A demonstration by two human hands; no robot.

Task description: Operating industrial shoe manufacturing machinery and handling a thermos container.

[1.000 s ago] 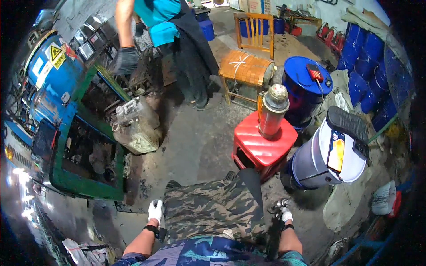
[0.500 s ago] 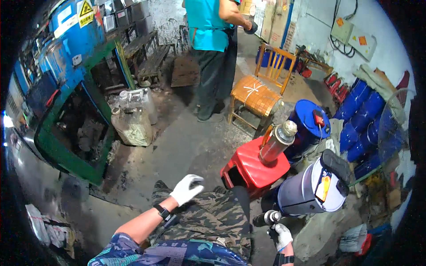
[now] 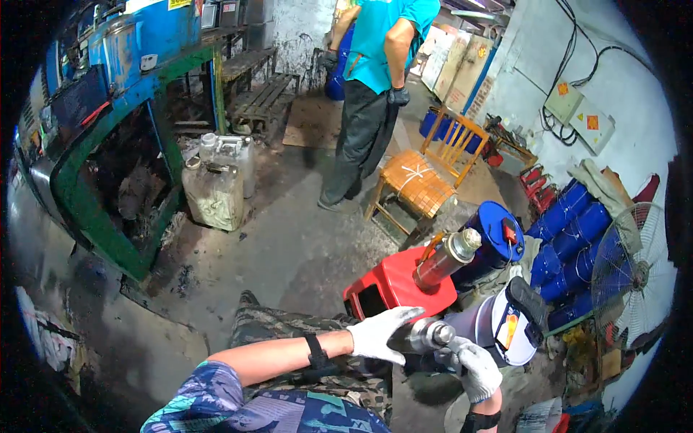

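Note:
My right hand (image 3: pixel 476 369), in a white glove, is closed on a small steel flask (image 3: pixel 431 335) with a silver cap, gripping it at the cap end. The flask is tilted in front of my lap, its cap towards the right. My left hand (image 3: pixel 379 335), also gloved in white, comes up to the flask's body from the left with thumb and fingers spread. Whether the left hand touches the flask, I cannot tell. Just beyond them is a red plastic stool (image 3: pixel 382 283) carrying a large metal thermos (image 3: pixel 446 261).
A pale drum (image 3: pixel 482 322) with a black item on top stands right of the stool, a blue drum (image 3: pixel 493 234) behind it. Farther off are a wooden chair (image 3: pixel 415 180), a person (image 3: pixel 368 108) in a teal top, and plastic jugs (image 3: pixel 216 191). A large fan (image 3: pixel 635 274) is at right.
My right hand has lifted the flask up and inward. My left hand has swung right from my lap to beside it. The person in teal has turned, and my view has shifted.

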